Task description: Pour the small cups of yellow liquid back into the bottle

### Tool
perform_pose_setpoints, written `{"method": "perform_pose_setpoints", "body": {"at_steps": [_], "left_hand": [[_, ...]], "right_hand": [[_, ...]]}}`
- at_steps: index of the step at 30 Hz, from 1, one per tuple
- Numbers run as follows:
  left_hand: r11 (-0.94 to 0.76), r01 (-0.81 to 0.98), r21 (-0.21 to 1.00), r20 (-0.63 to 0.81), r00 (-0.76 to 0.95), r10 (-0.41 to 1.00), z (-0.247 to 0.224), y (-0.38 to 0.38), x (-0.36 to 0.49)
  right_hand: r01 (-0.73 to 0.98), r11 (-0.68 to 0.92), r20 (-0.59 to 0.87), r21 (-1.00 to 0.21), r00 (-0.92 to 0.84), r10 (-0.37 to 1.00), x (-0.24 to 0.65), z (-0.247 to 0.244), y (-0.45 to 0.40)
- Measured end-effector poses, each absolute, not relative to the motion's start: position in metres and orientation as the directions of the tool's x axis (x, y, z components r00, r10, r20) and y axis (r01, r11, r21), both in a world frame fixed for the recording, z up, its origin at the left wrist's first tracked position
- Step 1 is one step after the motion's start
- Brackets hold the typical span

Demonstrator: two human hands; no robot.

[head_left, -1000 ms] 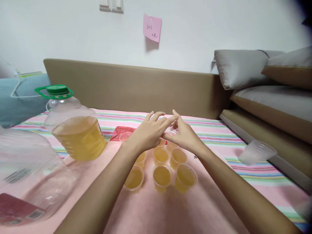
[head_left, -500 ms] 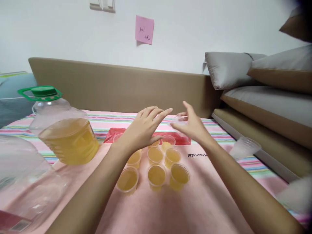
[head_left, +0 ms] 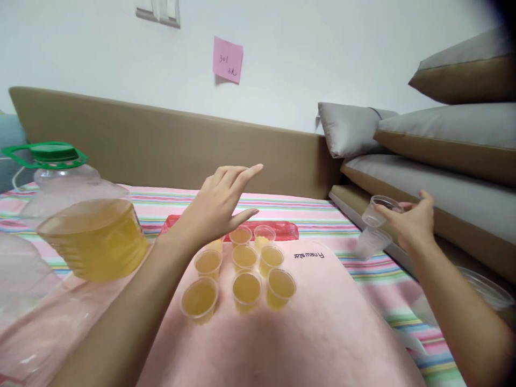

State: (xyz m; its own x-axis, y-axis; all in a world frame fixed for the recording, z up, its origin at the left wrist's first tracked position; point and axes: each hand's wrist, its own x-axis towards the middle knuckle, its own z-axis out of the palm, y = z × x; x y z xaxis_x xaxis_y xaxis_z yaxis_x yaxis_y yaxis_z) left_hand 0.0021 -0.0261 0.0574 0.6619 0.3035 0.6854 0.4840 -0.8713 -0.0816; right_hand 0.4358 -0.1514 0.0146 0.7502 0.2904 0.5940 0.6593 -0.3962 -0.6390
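Behind left hand point(head_left: 220, 196), fingers apart, filled cup point(head_left: 215, 245) partly hidden; right hand point(head_left: 413, 221), fingers around clear cup point(head_left: 371, 215).

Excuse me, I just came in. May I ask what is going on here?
A person's right hand holds a clear cup over at the right, close to a second cup; whether the two touch is unclear. The left hand, open, hovers near the cups of yellow liquid on the pink mat. A jug, part full of yellow liquid, stands at the left.
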Motion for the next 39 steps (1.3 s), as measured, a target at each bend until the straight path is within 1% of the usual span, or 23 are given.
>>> {"method": "perform_pose_setpoints", "body": {"at_steps": [3,8,13,17,19,23,31,33,35,39], "left_hand": [[-0.878,0.472,-0.078,0.692,0.660,0.293,0.059,-0.028,0.002],[-0.879,0.469,-0.081,0.694,0.660,0.288,0.058,-0.027,0.003],[-0.881,0.467,-0.083,0.686,0.667,0.289,0.057,-0.027,0.003],[-0.874,0.477,-0.094,0.692,0.663,0.287,0.062,-0.030,0.003],[-0.858,0.507,-0.088,0.670,0.667,0.325,0.066,-0.033,0.003],[-0.812,0.582,-0.044,0.598,0.667,0.445,0.071,-0.036,0.003],[-0.750,0.657,0.072,0.543,0.605,0.582,0.069,-0.037,-0.002],[-0.738,0.669,0.091,0.539,0.590,0.601,0.069,-0.037,-0.002],[-0.728,0.676,0.111,0.537,0.576,0.617,0.069,-0.038,-0.002],[-0.687,0.707,0.169,0.552,0.510,0.660,0.071,-0.040,-0.005]], "right_hand": [[0.575,-0.457,0.527,-0.678,0.814,0.244,0.444,0.008,-0.158],[0.493,-0.520,0.458,-0.697,0.865,0.206,0.454,0.002,-0.164],[0.463,-0.557,0.407,-0.689,0.884,0.232,0.457,-0.009,-0.164],[0.466,-0.582,0.370,-0.667,0.885,0.284,0.460,-0.023,-0.163],[0.477,-0.592,0.349,-0.650,0.879,0.325,0.463,-0.030,-0.164],[0.502,-0.606,0.318,-0.617,0.864,0.391,0.471,-0.042,-0.164],[0.467,-0.620,0.267,-0.630,0.880,0.392,0.478,-0.042,-0.161],[0.477,-0.608,0.279,-0.634,0.875,0.396,0.476,-0.039,-0.161],[0.504,-0.583,0.324,-0.637,0.862,0.390,0.472,-0.034,-0.161],[0.636,-0.455,0.523,-0.623,0.771,0.362,0.455,-0.011,-0.156]]}}
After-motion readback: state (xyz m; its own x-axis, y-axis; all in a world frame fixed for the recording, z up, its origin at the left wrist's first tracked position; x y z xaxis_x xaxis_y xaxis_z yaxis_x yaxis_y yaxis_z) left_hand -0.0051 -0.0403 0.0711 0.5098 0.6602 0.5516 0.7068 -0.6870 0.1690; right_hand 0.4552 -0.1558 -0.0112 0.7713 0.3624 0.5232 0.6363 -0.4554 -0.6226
